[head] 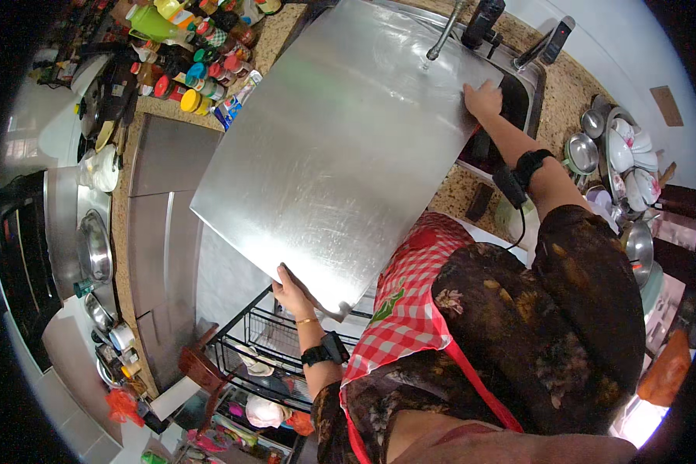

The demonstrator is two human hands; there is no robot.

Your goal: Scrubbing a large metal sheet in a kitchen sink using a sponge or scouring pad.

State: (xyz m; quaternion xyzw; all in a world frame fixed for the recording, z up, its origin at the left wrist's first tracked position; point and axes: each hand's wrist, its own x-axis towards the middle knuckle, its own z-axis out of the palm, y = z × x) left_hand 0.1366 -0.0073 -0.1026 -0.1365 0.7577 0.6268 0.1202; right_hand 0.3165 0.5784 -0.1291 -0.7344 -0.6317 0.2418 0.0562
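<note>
A large flat stainless steel sheet [336, 151] slants across the middle of the view, its far part over the sink [536, 87]. Its lower end reaches out past the counter, above the floor. My left hand [292, 296] grips the near lower edge, with the thumb showing on the upper face. At the far right edge, my right hand [483, 100] holds the sheet beside the dark sink basin. Above the sheet's far end hangs a metal faucet spout [441, 37], with water seemingly falling onto the metal. The fingers under the sheet are hidden.
Bottles and jars crowd the counter at upper left, including a yellow-lidded jar [194, 102]. Bowls [632, 148] sit in a rack at right, near a metal pot [582, 153]. A black wire rack [255, 336] stands below my left hand. Grey cabinets [162, 232] line the left.
</note>
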